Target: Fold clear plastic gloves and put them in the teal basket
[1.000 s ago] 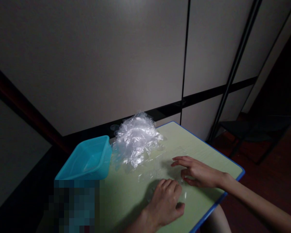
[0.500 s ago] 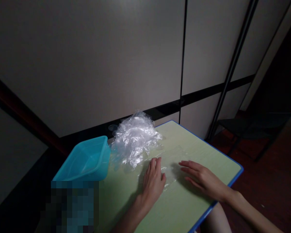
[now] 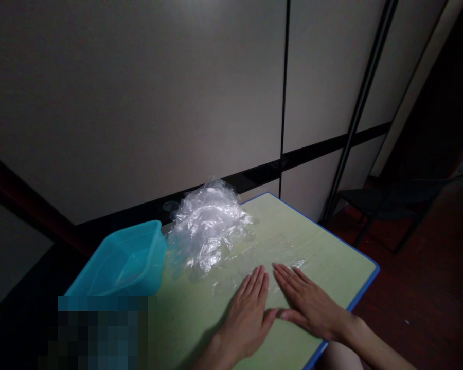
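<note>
The left hand and the right hand are laid flat, palms down, fingers extended, gripping nothing. The clear plastic film lies spread on the pale green tabletop, right of lower centre in the frame, at and beyond both sets of fingertips, neither hand clearly nearer. Its long axis appears to run lower left to upper right; which end leads cannot be told.
</note>
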A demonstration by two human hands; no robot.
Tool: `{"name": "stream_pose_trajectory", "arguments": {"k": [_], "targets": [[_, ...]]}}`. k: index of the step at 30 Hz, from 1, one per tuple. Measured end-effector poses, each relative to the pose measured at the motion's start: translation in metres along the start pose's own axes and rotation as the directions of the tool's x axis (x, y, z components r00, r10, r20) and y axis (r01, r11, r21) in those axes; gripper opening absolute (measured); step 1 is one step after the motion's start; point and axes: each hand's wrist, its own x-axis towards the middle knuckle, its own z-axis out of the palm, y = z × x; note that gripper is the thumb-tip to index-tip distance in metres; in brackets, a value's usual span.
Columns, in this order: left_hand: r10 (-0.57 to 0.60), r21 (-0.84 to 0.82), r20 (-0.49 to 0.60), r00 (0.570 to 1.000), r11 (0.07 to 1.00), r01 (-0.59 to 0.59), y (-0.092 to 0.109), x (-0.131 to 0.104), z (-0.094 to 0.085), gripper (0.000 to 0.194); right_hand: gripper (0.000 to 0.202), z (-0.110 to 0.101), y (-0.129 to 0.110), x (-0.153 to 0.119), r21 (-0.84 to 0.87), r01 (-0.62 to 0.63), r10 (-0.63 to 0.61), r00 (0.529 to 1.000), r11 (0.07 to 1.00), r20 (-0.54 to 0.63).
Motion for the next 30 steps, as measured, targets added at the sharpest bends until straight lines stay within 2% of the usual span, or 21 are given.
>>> {"name": "stream_pose_trajectory", "arguments": {"k": [6, 10, 13, 22, 25, 30], "targets": [[0.001, 0.021, 0.010, 1.000, 1.000, -0.001, 0.000, -0.001, -0.002, 0.060, 0.071, -0.003, 0.050, -0.033, -0.119, -0.186, 0.180, 0.982, 0.975, -0.060], [-0.014, 0.026, 0.034, 0.999, 1.000, 0.013, 0.002, 0.000, -0.003, 0.059, 0.070, -0.010, 0.064, -0.043, -0.110, -0.261, 0.255, 0.965, 0.959, -0.065], [-0.016, 0.020, 0.043, 0.999, 1.000, 0.015, 0.002, 0.000, -0.005, 0.060, 0.068, -0.017, 0.061, -0.037, -0.068, -0.226, 0.223, 0.973, 0.972, -0.050], [0.018, 0.050, 0.018, 1.000, 0.999, -0.019, 0.005, -0.001, -0.012, 0.062, 0.062, -0.034, 0.060, 0.009, 0.011, -0.018, 0.018, 1.000, 1.000, 0.018], [0.021, 0.056, -0.003, 1.000, 0.998, -0.021, 0.008, -0.005, -0.017, 0.066, 0.062, -0.037, 0.064, 0.009, 0.001, -0.002, 0.002, 0.999, 1.000, 0.043], [-0.009, 0.053, -0.036, 0.999, 0.999, 0.011, 0.007, -0.026, -0.017, 0.065, 0.063, -0.038, 0.068, -0.008, -0.014, -0.034, 0.034, 0.999, 0.999, 0.020]]}}
